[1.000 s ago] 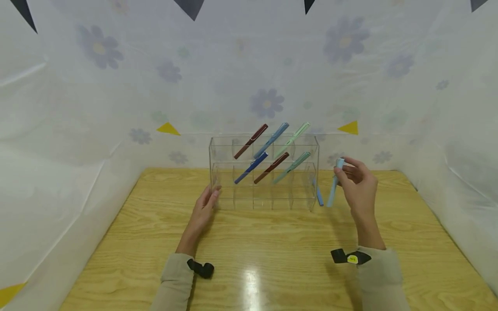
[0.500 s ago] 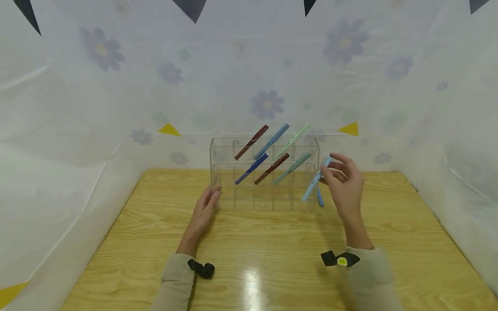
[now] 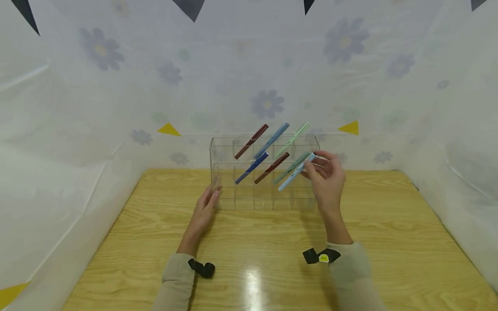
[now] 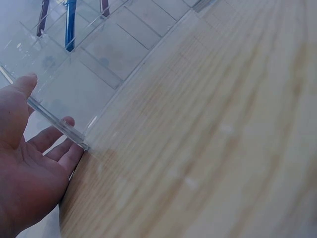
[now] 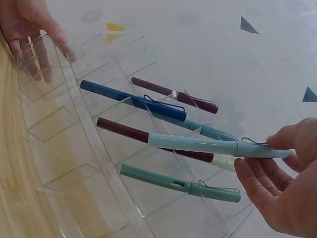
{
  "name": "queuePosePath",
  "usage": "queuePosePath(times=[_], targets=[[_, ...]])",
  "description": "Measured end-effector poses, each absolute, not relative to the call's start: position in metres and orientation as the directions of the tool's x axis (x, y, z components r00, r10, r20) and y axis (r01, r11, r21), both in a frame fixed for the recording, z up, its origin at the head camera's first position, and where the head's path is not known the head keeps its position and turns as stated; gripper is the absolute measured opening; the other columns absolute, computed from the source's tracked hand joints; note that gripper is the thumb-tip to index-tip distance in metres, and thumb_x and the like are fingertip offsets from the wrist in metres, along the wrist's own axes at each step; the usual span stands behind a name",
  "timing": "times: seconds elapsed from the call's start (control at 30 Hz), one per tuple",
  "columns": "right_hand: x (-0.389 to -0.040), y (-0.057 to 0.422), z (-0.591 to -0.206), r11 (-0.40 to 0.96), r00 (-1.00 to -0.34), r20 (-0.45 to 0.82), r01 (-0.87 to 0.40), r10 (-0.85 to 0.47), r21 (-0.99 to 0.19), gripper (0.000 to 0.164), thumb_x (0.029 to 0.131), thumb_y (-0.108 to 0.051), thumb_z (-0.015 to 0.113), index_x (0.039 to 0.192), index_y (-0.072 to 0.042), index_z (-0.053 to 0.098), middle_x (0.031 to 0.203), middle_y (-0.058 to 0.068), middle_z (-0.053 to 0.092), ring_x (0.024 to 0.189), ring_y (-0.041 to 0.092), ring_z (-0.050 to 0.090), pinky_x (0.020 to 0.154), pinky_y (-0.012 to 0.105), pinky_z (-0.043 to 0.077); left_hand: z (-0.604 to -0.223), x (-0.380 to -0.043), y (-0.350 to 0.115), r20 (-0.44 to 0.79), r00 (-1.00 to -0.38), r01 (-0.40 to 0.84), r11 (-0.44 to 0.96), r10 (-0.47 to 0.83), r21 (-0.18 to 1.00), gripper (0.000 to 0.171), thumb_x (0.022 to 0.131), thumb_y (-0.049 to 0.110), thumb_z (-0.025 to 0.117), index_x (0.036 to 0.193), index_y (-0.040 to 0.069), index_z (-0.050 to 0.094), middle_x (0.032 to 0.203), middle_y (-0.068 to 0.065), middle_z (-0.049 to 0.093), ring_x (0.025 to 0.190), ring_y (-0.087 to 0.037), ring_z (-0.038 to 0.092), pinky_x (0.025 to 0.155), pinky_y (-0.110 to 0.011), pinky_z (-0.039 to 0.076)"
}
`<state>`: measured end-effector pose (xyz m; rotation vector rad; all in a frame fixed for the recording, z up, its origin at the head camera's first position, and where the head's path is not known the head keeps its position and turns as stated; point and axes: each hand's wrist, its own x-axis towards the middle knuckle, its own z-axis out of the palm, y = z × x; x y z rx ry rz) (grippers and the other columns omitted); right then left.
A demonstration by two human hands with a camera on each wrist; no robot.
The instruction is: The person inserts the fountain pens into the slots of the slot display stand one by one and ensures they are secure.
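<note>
A clear acrylic pen rack (image 3: 263, 204) stands on the table with capped pens slanting in its upper two tiers. My left hand (image 3: 204, 206) holds the rack's left side panel, thumb in front and fingers behind. My right hand (image 3: 329, 179) pinches a light blue pen (image 3: 291, 178) near its capped end, tilted in front of the rack's right half. In the head view it overlaps the green pen (image 3: 285, 169). Beside that are a dark red pen (image 3: 271, 168) and a dark blue pen (image 5: 124, 96). Above sit another dark red pen (image 3: 250, 141), a blue-grey pen (image 3: 271, 141) and a pale green pen (image 3: 297, 134).
The wood-grain table (image 3: 249, 246) extends in front of the rack and to both sides. Behind it hangs a pale flowered curtain (image 3: 233, 77), which also closes off the sides. The rack's lowest tier shows no pens.
My right hand has carried the light blue pen leftward from beside the rack to its front, tilting it further. A blue pen lying by the rack's right end is now hidden. My left hand stays put.
</note>
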<state>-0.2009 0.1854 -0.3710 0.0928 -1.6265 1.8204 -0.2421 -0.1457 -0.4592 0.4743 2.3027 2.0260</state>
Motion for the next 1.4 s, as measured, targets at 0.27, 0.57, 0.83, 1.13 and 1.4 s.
queuePosePath(times=[0.27,0.57,0.83,1.13,1.4], targets=[[-0.211,0.163,-0.378,-0.024,-0.783,0.462,-0.518,0.417,-0.855,0.036,0.095,-0.003,0.073,0.126,0.01,0.059,0.105,0.024,0.068,0.085,0.022,0.071,0.075,0.038,0.062,-0.46,-0.242,-0.146,0.18,-0.949,0.215,0.113,0.261,0.97,0.051,0.112,0.015,0.043,0.16,0.001,0.032,0.151,-0.031,0.045,0.143,-0.046,0.04,0.117,-0.058,0.031],[-0.22,0.139,-0.395,-0.058,-0.809,0.433,-0.493,0.398,-0.868,0.033,0.094,0.002,0.072,0.124,0.01,0.061,0.102,0.028,0.069,0.083,0.02,0.073,0.077,0.04,0.061,-0.465,-0.246,-0.147,0.17,-0.951,0.206,0.119,0.258,0.971,0.051,0.112,0.015,0.043,0.16,0.001,0.031,0.152,-0.029,0.045,0.143,-0.042,0.041,0.117,-0.056,0.031],[-0.211,0.114,-0.392,-0.006,-0.828,0.431,-0.464,0.357,-0.886,0.032,0.092,0.012,0.069,0.12,0.019,0.057,0.106,0.037,0.067,0.085,0.029,0.073,0.076,0.038,0.062,-0.491,-0.259,-0.149,0.202,-0.948,0.235,0.113,0.245,0.965,0.052,0.113,0.025,0.043,0.162,0.013,0.032,0.153,-0.024,0.047,0.144,-0.037,0.042,0.118,-0.053,0.031],[-0.222,0.106,-0.421,-0.008,-0.835,0.424,-0.456,0.35,-0.89,0.029,0.092,0.004,0.074,0.117,0.011,0.063,0.102,0.029,0.07,0.079,0.014,0.073,0.074,0.033,0.061,-0.495,-0.263,-0.149,0.211,-0.947,0.242,0.108,0.242,0.964,0.051,0.113,0.026,0.044,0.161,0.013,0.035,0.152,-0.021,0.049,0.143,-0.036,0.043,0.118,-0.052,0.031],[-0.225,0.097,-0.43,0.054,-0.838,0.444,-0.451,0.318,-0.891,0.024,0.091,0.004,0.075,0.112,0.01,0.064,0.102,0.028,0.072,0.084,0.039,0.073,0.07,0.025,0.06,-0.496,-0.264,-0.149,0.203,-0.952,0.236,0.126,0.23,0.964,0.052,0.112,0.029,0.045,0.161,0.013,0.034,0.151,-0.021,0.05,0.142,-0.035,0.044,0.118,-0.051,0.031]])
